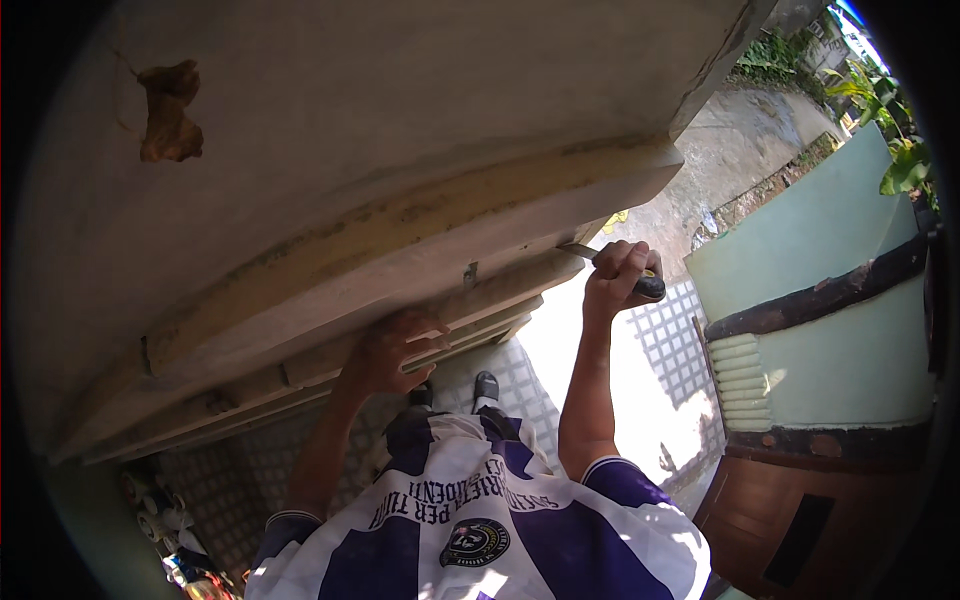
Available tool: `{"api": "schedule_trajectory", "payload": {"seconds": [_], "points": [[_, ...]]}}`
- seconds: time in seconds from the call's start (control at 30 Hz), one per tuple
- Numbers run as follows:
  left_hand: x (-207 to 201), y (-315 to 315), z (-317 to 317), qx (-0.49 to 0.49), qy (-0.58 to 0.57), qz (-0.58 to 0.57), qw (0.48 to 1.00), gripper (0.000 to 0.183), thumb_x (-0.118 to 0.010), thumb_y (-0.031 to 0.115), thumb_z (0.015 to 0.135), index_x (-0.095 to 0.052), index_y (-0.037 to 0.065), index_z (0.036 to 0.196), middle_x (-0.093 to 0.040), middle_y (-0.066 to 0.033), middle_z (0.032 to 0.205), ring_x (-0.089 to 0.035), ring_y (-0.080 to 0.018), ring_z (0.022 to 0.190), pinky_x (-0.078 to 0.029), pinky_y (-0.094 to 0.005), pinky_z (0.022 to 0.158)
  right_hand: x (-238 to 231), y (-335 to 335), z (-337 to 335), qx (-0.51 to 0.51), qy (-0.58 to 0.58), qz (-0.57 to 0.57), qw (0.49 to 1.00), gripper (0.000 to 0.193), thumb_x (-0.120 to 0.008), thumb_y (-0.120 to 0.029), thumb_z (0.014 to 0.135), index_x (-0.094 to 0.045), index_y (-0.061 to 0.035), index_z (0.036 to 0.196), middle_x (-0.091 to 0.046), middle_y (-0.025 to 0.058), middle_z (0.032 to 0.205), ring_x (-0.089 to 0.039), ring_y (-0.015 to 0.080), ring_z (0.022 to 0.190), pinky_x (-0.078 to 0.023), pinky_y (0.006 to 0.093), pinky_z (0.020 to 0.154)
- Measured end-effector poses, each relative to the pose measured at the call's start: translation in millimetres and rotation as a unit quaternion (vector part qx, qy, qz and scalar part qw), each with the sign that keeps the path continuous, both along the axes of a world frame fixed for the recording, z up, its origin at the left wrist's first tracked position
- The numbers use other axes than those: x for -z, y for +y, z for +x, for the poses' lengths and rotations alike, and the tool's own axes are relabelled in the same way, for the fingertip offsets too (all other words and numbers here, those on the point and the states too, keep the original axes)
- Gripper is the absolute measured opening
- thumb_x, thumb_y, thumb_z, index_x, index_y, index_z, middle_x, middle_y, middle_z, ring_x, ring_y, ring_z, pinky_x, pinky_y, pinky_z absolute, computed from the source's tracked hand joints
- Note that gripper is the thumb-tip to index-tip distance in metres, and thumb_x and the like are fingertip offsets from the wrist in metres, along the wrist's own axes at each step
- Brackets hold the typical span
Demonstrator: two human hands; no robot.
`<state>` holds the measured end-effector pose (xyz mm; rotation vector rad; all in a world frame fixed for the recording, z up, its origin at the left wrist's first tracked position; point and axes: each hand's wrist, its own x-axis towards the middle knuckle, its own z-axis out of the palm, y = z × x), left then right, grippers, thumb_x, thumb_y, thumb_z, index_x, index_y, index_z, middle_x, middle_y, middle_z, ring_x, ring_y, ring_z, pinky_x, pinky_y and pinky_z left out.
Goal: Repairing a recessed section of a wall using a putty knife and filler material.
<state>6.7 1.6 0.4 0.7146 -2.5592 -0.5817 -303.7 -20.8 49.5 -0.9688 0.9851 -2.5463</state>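
Observation:
My right hand (622,270) is closed round a black handle (650,288) at the right end of a pale, layered ledge. From that handle a narrow metal blade (578,250) points left, its tip at the ledge's end; the exact kind of tool cannot be made out. My left hand (395,350) lies against the lower strips (480,290) of the ledge, fingers stretched out and apart, with no tool in it. Above both hands runs the thick yellowish upper moulding (400,225), stained along its edge.
A dry brown leaf (172,110) is on the broad pale surface above. Patterned tiles (665,340) cover the floor, partly in bright sun. At right are a pale green wall (810,230) with a dark beam (820,290) and a brown panel (770,520). Colourful items (190,560) sit lower left.

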Motion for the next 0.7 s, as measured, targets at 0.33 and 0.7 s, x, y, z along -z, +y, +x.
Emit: {"api": "schedule_trajectory", "payload": {"seconds": [0.33,0.7], "points": [[0,4,-7,-0.031,0.04,-0.039,0.998,0.04,-0.076,0.007,0.064,-0.073,0.012,0.104,-0.067,-0.0039,0.117,-0.062,-0.0272,0.11,-0.054,-0.0405,0.093,43,-11,-18,-0.037,0.163,0.074,0.983,0.034,-0.059,-0.01,0.095,-0.035,-0.0079,0.07,-0.045,0.0022,0.056,-0.041,0.0091,0.049,-0.033,0.0249,0.046],[10,19,-19,-0.187,0.09,-0.029,0.978,0.035,-0.076,0.01,0.071,-0.071,0.012,0.106,-0.067,-0.0035,0.111,-0.065,-0.0246,0.101,-0.055,-0.0362,0.09,-10,-9,-53,-0.378,0.433,0.157,0.803,0.038,-0.074,-0.005,0.082,-0.048,0.0001,0.054,-0.058,0.0093,0.057,-0.057,0.0182,0.053,-0.043,0.0294,0.053]]}}
